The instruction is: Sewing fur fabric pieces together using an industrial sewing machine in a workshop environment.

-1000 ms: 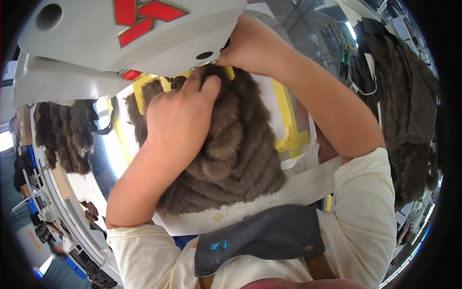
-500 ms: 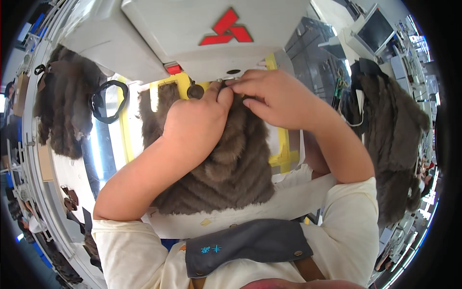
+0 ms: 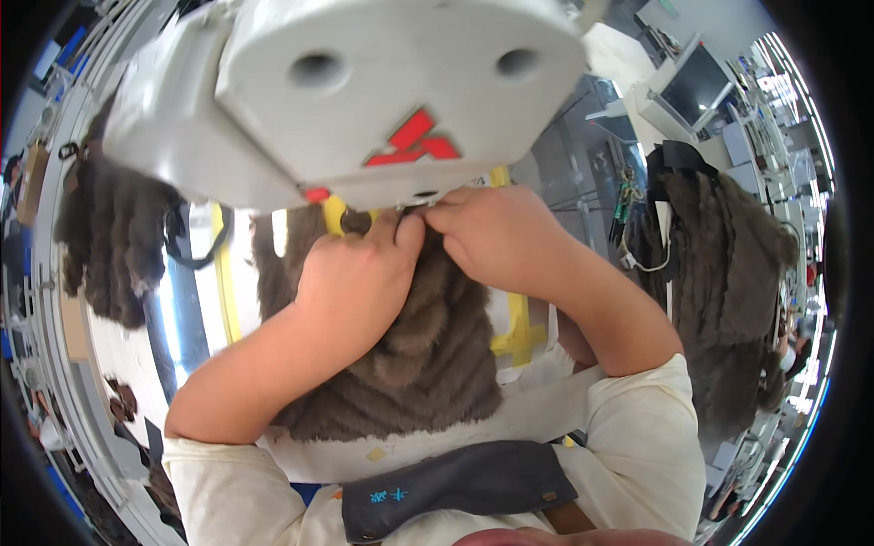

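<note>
The head view, the only one, looks straight down past the grey-white head of an industrial sewing machine (image 3: pixel 364 100), which fills the top of the picture and hides the needle and foot beneath it. A ribbed brown fur piece (image 3: pixel 428 355) lies on the pale machine table (image 3: pixel 537 414), running from the table's near edge up under the machine head, between the two forearms. The left hand (image 3: pixel 360 282) rests on top of the fur with its fingers curled together, thumb and forefinger pinched on the pile just below the machine's underside. The right hand (image 3: pixel 496 237) comes in from the right and meets it, fingers bunched close and closed on the same upper edge of the fur; the fingertips themselves tuck under the machine, so how much material they hold cannot be told. Yellow tape marks (image 3: pixel 519 332) show on the table at either side of the fur. More brown fur hangs in a heap at the left (image 3: pixel 114 246) and another heap sits at the right (image 3: pixel 728 273), both well apart from the hands. By the look of it the step in hand is setting the fur's edge at the sewing point; the next move seems to call for keeping the edge flat and aligned, with fingertips kept clear of the needle zone
</note>
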{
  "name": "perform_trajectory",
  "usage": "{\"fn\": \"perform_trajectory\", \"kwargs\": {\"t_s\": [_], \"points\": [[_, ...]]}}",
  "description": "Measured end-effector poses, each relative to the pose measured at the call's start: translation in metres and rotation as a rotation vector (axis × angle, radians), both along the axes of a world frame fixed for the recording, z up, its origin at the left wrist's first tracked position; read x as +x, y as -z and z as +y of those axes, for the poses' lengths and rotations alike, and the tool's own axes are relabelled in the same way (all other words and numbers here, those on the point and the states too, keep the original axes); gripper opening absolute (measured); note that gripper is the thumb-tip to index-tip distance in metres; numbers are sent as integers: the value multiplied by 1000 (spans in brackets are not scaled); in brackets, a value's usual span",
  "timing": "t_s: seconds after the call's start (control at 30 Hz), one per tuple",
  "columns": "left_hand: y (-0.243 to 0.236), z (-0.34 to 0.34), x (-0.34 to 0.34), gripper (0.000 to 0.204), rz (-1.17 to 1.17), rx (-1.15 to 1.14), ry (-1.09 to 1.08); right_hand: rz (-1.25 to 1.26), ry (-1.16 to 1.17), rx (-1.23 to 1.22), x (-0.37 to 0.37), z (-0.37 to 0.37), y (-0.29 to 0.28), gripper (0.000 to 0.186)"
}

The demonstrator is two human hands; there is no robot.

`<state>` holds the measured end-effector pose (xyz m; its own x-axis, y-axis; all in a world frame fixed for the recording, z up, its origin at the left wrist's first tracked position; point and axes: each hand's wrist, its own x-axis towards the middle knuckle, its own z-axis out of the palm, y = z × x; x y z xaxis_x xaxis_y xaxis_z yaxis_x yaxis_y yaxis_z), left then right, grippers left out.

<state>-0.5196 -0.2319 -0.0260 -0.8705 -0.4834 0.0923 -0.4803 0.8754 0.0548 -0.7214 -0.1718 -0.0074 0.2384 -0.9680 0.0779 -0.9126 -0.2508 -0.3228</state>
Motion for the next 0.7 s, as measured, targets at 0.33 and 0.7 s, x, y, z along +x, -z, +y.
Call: {"fn": "perform_trajectory", "kwargs": {"t_s": [0.33, 0.7], "points": [[-2, 4, -1, 24, -22, -23, 55, 25, -46, -24, -3, 5, 16, 24], [-11, -1, 8, 38, -71, 2, 134, 23, -38, 33, -2, 1, 7, 23]]}}
